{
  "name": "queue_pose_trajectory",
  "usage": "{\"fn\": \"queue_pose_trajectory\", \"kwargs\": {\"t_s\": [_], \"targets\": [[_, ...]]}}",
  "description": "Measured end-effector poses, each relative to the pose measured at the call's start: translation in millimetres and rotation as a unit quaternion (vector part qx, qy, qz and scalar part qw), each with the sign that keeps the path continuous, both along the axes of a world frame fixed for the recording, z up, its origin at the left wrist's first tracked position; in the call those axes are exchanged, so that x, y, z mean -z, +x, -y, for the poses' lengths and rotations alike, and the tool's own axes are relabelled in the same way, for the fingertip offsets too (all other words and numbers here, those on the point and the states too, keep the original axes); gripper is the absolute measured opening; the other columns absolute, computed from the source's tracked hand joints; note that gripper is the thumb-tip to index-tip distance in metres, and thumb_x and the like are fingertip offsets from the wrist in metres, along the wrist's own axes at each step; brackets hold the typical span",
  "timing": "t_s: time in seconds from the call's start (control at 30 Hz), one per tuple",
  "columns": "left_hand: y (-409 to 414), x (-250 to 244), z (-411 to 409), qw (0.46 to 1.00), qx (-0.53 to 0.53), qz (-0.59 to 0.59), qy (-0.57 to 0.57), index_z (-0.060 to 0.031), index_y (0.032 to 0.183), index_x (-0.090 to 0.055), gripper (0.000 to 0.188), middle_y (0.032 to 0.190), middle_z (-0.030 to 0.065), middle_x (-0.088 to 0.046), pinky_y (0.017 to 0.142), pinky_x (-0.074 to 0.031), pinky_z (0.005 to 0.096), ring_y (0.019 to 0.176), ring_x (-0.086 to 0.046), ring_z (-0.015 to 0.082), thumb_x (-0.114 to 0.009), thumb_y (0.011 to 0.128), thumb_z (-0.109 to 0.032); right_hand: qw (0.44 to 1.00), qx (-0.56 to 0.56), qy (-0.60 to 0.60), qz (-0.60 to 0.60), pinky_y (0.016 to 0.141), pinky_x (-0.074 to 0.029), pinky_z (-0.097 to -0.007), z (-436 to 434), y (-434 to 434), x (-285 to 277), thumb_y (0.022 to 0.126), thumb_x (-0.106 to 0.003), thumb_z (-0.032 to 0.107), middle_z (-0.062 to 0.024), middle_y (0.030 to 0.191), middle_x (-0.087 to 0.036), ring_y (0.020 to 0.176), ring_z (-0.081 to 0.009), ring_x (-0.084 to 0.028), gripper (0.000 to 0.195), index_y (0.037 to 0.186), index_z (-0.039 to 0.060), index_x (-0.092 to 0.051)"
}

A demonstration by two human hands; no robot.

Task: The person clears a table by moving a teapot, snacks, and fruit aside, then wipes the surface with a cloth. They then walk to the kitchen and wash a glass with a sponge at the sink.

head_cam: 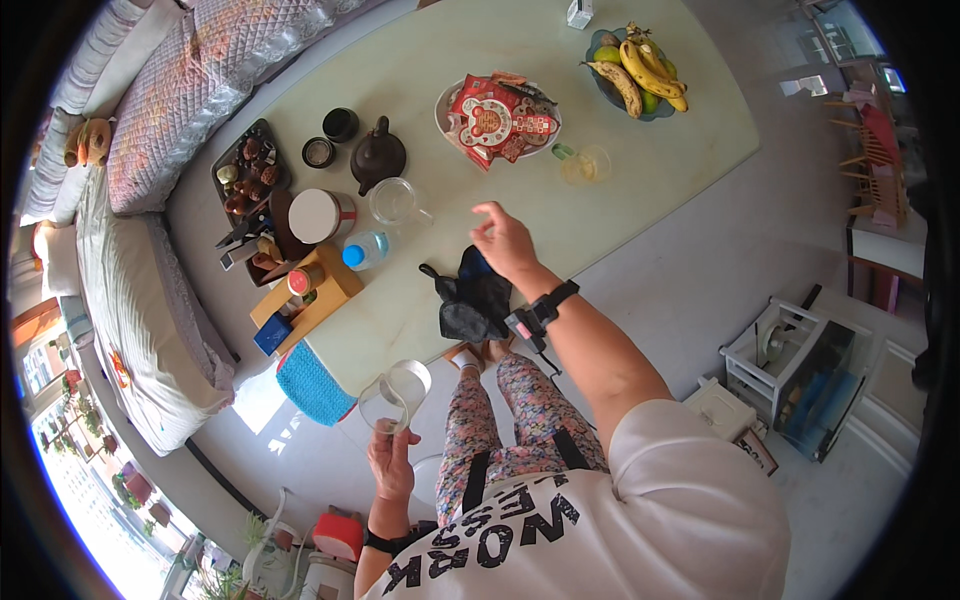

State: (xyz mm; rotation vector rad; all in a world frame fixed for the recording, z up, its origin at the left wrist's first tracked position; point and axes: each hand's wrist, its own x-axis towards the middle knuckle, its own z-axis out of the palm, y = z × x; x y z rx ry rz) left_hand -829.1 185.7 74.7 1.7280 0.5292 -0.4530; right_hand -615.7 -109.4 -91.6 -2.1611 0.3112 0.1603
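Note:
My left hand [391, 466] holds a clear glass jug [395, 396] by its handle, off the table's near edge. Over the tabletop is my right hand [504, 241], empty, with thumb and index finger apart and the other fingers curled. Below its wrist lies a crumpled black cloth [474, 300] at the edge of the pale stone-like table [637, 176]. A round glass vessel with a handle [393, 201] stands left of my right hand. Farther right is a glass cup with a green handle [586, 165], holding some pale yellow liquid.
Nearby stand a dark teapot [379, 157], a blue-capped bottle [365, 250], a white-lidded tub [321, 215] and a wooden caddy [307, 296]. Farther back are a bowl of red snack packets [499, 120] and a fruit bowl [637, 75]. A blue stool cover [315, 386] borders the table.

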Motion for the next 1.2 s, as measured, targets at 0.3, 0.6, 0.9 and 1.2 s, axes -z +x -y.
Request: {"fn": "queue_pose_trajectory", "kwargs": {"t_s": [0.3, 0.6, 0.9, 1.2], "targets": [[2.5, 11.4, 14.8, 0.999, 0.017, -0.027, -0.012, -0.0021, 0.094, -0.058, 0.018, 0.074, 0.0035, -0.063, 0.07, -0.049, 0.0282, 0.071, -0.061, 0.012, -0.058, 0.101, -0.018, 0.913, 0.396, -0.06, 0.077, 0.094, -0.051, -0.045, 132.3, 7.8, 58.8, 0.068, -0.09, 0.024, -0.0206, 0.123, -0.052, 0.109, -0.0362, -0.058, 0.084, 0.135, 0.0044, -0.044], [3.8, 13.6, 15.4, 0.998, 0.051, -0.046, 0.002, -0.0051, 0.101, -0.059, 0.014, 0.078, 0.0016, -0.063, 0.075, -0.05, 0.0278, 0.074, -0.062, 0.0121, -0.06, 0.101, -0.019, 0.911, 0.38, -0.073, 0.139, 0.099, -0.047, -0.0473, 131.1, 27.3, 72.1, 0.062, -0.093, 0.025, -0.0184, 0.121, -0.06, 0.114, -0.0376, -0.056, 0.08, 0.129, 0.0037, -0.053], [-5.6, 17.9, 16.6, 0.999, 0.028, -0.038, -0.005, -0.004, 0.097, -0.059, 0.015, 0.077, 0.0028, -0.064, 0.073, -0.05, 0.0274, 0.073, -0.063, 0.0122, -0.059, 0.1, -0.018, 0.976, 0.175, -0.034, 0.128, 0.101, -0.045, -0.0464, 27.6, -3.8, 38.3, 0.063, -0.09, 0.02, -0.0143, 0.124, -0.059, 0.115, -0.036, -0.054, 0.079, 0.133, 0.0102, -0.052], [-16.7, 16.8, 4.9, 0.999, -0.024, -0.023, -0.024, -0.0054, 0.098, -0.058, 0.011, 0.074, 0.0022, -0.064, 0.071, -0.049, 0.0269, 0.07, -0.062, 0.0115, -0.06, 0.099, -0.016, 0.985, 0.1, -0.023, 0.137, 0.101, -0.045, -0.0455, -24.9, 33.2, 41.4, 0.062, -0.087, 0.017, -0.0118, 0.125, -0.059, 0.116, -0.0364, -0.053, 0.081, 0.134, 0.0143, -0.05]]}}
